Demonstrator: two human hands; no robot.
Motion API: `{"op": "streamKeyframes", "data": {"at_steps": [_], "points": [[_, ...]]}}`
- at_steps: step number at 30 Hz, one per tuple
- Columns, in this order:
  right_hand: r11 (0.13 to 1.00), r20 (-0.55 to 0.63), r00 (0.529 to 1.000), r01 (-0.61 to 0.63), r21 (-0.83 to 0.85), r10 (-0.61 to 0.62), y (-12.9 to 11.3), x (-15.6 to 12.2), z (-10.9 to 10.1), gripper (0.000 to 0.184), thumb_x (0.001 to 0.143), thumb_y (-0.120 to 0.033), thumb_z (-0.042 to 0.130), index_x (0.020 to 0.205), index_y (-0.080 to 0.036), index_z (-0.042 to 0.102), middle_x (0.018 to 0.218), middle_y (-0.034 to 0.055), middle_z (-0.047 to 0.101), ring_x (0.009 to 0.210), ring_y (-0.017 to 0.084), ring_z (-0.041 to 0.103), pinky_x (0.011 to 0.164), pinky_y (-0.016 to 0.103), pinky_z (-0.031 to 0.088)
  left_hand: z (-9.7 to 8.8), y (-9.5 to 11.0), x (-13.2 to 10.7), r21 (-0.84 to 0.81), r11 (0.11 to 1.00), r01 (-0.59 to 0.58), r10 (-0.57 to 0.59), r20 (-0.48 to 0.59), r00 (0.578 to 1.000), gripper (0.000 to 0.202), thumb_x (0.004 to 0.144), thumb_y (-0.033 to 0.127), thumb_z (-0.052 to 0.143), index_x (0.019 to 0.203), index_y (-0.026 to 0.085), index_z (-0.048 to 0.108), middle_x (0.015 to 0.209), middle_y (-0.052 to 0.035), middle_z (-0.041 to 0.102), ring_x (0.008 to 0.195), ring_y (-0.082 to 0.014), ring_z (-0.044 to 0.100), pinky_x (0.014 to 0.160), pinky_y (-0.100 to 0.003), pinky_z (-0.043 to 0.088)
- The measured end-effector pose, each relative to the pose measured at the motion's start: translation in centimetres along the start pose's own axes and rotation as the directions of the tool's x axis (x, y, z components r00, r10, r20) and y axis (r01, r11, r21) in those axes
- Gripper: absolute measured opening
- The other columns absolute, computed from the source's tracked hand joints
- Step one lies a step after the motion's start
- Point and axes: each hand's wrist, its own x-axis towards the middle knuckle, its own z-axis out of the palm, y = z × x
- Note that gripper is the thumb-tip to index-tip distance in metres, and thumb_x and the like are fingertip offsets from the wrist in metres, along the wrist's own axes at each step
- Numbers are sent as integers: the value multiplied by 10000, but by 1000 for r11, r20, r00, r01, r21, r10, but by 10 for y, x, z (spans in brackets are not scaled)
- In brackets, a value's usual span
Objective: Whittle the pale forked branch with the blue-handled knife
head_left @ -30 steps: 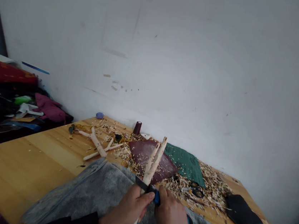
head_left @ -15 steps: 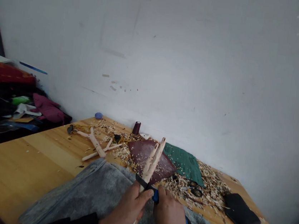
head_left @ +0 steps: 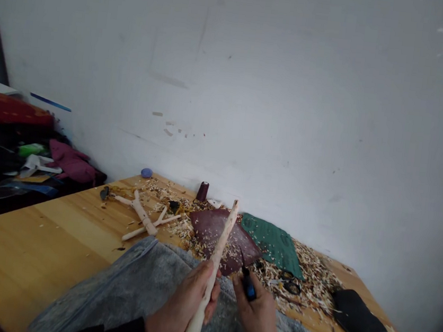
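Observation:
My left hand is shut around a long peeled wooden stick, which rises past my fingers and tilts slightly right. My right hand grips a small knife with a black and blue handle, its thin blade pointing up. The blade stands apart from the stick, just to its right. Both hands are over a grey cloth across my lap. Beyond the stick's tip lies a dark red sheet of sandpaper, with a green sheet next to it.
A wooden table is strewn with wood shavings. On it are carved wooden sticks, scissors, a black pouch and a dark spool. A white wall stands behind; a cluttered heap lies at left.
My right hand has drawn the knife away from the stick to the right, and its blade now points up. The stick shows a single tip instead of two.

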Motion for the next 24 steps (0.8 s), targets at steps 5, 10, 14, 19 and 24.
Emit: {"op": "streamKeyframes", "data": {"at_steps": [5, 10, 14, 19, 24], "points": [[995, 76, 997, 14, 102, -22, 0, 0, 1, 403, 865, -539, 509, 973, -175, 648, 804, 33, 715, 670, 162, 649, 617, 207, 468, -2, 1, 0, -145, 988, 61, -54, 56, 997, 368, 753, 528, 606, 864, 188, 519, 633, 51, 569, 424, -55, 456, 360, -160, 350], [994, 99, 994, 44, 101, -54, -1, -2, 2, 391, 882, -524, 485, 997, -186, 646, 819, 30, 720, 676, 157, 656, 621, 199, 473, 0, 3, -3, -81, 985, 154, -155, -5, 988, 333, 758, 516, 504, 809, 187, 506, 519, 80, 472, 335, -36, 317, 307, -149, 235], [996, 124, 990, 61, 71, -70, -1, -4, 5, 385, 885, -514, 487, 1010, -189, 650, 825, 34, 724, 684, 159, 657, 627, 200, 475, -2, 2, -3, -93, 987, 131, -130, 25, 991, 261, 719, 429, 474, 811, 187, 506, 514, 64, 489, 325, -48, 323, 301, -159, 241], [996, 106, 991, 87, -31, -84, 2, -6, 6, 381, 900, -487, 451, 1031, -190, 650, 779, 39, 718, 642, 162, 650, 595, 207, 457, -6, 1, -2, -192, 979, 66, -55, 64, 996, 308, 603, 244, 460, 903, 192, 509, 553, 42, 527, 358, -82, 381, 316, -176, 284], [927, 178, 981, 133, -351, -73, 2, -7, 1, 228, 867, -275, 465, 1020, -243, 630, 798, 23, 714, 705, 174, 667, 610, 215, 424, -3, 5, -6, -118, 992, -39, 51, 95, 994, 200, 581, 189, 482, 780, 192, 498, 591, 34, 540, 370, -69, 395, 331, -177, 278]]}}
